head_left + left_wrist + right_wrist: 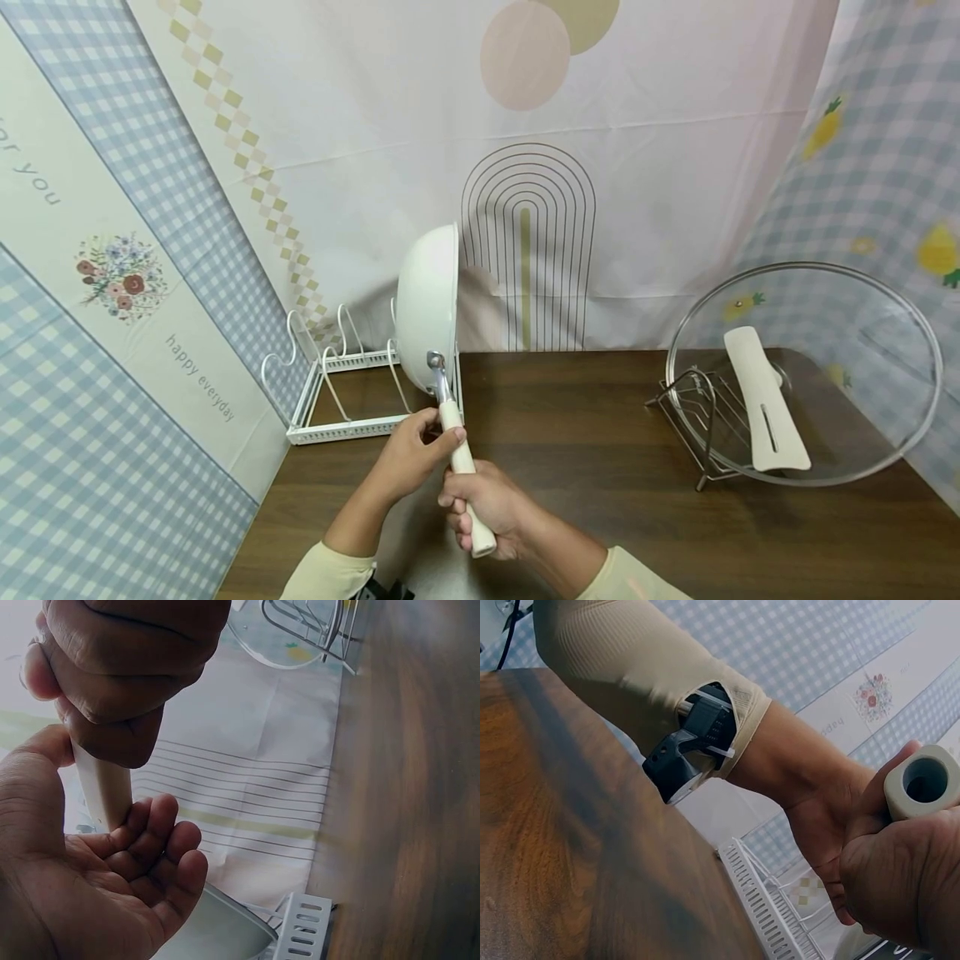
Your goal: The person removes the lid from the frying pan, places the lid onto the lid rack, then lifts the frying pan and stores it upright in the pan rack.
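Observation:
A white wok [429,300] stands on its edge at the right end of a white wire rack [345,429], its cream handle slanting down toward me. My right hand [491,510] grips the lower half of that handle [930,780], and the hollow handle end shows in the right wrist view. Farther up, near the metal joint, my left hand [420,458] holds the handle between its thumb and curled fingers [161,817]. In the left wrist view the wok's wall [225,930] is partly hidden behind the left hand.
At the right, a large glass lid [862,400] with a cream grip leans in a dark wire stand [705,417]. The rack's left part has several bare wire dividers [333,383]. A printed cloth [375,167] hangs behind the brown wooden table [570,417].

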Demonstrator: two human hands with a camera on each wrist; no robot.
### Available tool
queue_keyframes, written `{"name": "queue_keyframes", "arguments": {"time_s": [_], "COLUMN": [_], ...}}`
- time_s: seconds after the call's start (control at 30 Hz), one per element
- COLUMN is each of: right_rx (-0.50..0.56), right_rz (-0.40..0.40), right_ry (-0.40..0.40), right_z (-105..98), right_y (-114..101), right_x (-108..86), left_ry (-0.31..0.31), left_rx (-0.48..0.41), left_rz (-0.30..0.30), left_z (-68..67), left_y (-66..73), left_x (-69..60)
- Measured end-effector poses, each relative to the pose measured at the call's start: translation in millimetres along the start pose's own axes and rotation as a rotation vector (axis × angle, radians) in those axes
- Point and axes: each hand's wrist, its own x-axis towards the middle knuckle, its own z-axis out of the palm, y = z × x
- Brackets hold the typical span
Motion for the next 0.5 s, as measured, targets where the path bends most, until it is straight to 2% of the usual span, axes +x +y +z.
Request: {"name": "queue_keyframes", "arguments": {"time_s": [0.5], "right_rx": [-0.026], "right_rz": [0.008], "right_ry": [-0.001], "right_z": [-1.4], "right_y": [2.5], "right_x": [0.4], "left_ry": [-0.010], "left_rx": [0.012], "left_rz": [-0.001], "left_z": [1.2], "left_y": [-4.0], "left_x": [-0.8]}}
